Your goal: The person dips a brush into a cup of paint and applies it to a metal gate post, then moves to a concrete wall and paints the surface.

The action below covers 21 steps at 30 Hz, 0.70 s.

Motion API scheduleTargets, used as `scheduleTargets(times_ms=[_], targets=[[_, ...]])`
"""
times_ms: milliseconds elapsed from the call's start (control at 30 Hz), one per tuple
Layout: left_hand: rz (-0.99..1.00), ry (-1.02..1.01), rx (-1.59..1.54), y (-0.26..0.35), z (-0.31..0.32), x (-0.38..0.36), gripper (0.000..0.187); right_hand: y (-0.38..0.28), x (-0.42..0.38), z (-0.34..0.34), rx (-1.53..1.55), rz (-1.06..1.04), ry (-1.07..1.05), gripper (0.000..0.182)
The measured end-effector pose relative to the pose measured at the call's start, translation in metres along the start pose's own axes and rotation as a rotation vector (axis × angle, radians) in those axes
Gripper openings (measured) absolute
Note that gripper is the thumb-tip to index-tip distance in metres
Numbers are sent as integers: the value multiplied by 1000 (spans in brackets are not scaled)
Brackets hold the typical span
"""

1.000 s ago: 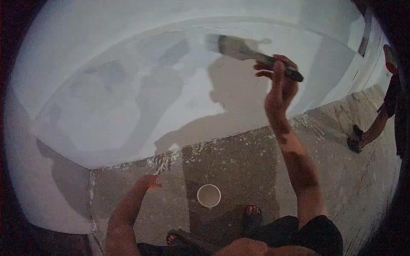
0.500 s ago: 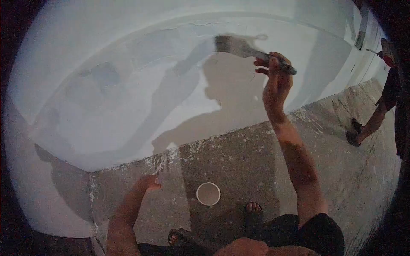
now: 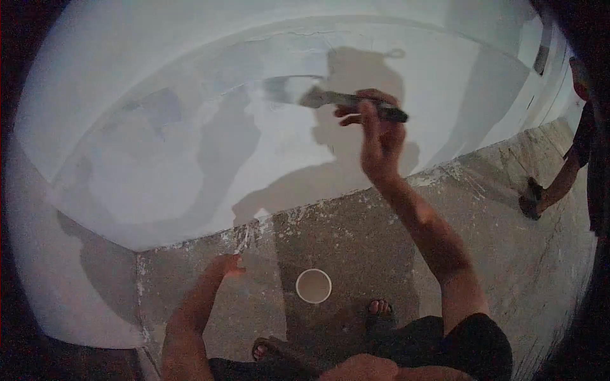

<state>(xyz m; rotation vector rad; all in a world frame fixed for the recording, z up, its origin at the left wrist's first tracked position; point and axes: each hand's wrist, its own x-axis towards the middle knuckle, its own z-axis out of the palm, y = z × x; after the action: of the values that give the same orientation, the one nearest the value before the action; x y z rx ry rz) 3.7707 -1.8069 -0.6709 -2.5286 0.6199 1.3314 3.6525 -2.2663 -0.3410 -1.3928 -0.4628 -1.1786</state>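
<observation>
My right hand (image 3: 381,136) is wrapped round the dark handle of a wide brush (image 3: 333,98), raised in front of the white wall (image 3: 178,184). The brush lies nearly level, its bristle end pointing left and blurred against the wall. Lower left, my left hand (image 3: 230,263) hangs over the floor near the wall's base; its fingers are partly spread and hold nothing visible. A round white-rimmed bucket (image 3: 314,286) stands on the floor between my hands and feet.
Paint-spattered concrete floor (image 3: 356,241) meets the wall along a slanting edge. Another person (image 3: 562,171) stands at the far right, with legs and dark shoes showing. My sandalled feet are below the bucket. Shadows fall across the wall.
My right hand and the brush have moved left and slightly down along the wall. My left hand has barely shifted. The other person's leg appears slightly farther right.
</observation>
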Motion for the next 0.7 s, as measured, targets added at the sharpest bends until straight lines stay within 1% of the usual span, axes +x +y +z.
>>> scheduleTargets(times_ms=[67, 133, 167, 200, 267, 300, 333, 367, 400, 433, 467, 500, 567, 600, 667, 700], targets=[[59, 34, -33, 1, -1, -9, 93, 7, -1, 15, 27, 15, -24, 28], [59, 34, -1, 4, -1, -13, 94, 10, -1, 23, 44, 72, -68, 27], [67, 35, 26, 3, -1, -13, 95, 13, -1, 24, 45, 45, -10, 27], [65, 33, 29, -7, 7, 0, 95, 16, 1, 20, 45, 46, -7, 27], [18, -38, -28, -24, 22, 26, 99, 20, 5, 2, 15, 19, 56, 26], [21, -39, -29, -15, 16, 11, 99, 19, 7, -8, 8, 26, 105, 27], [-19, -13, -18, 0, 4, -21, 99, 17, 8, -20, 4, 28, 104, 27], [-58, 14, -7, 11, -4, -39, 99, 14, 10, -33, -91, 11, 125, 28], [-52, 13, -6, -1, 3, -24, 99, 12, 12, -47, -188, -8, 146, 28], [-4, 31, -13, -21, 14, -5, 98, 11, 13, -59, -194, -6, 144, 28], [42, 51, -19, -33, 20, 8, 97, 9, 15, -71, -191, -48, 176, 29], [46, 52, -19, -26, 15, -1, 97, 7, 17, -79, -185, -91, 206, 30], [-47, 78, 32, -9, 2, -23, 100, -4, 17, -89, -187, -119, 202, 31], [-47, 81, 28, -1, -5, -26, 100, -13, 16, -88, -188, -141, 201, 31], [-111, -74, -64, 12, -16, -30, 101, -25, 12, -75, -136, -124, 195, 29], [-112, -66, -69, 3, -4, -14, 101, -30, 9, -66, -140, -124, 159, 29]])
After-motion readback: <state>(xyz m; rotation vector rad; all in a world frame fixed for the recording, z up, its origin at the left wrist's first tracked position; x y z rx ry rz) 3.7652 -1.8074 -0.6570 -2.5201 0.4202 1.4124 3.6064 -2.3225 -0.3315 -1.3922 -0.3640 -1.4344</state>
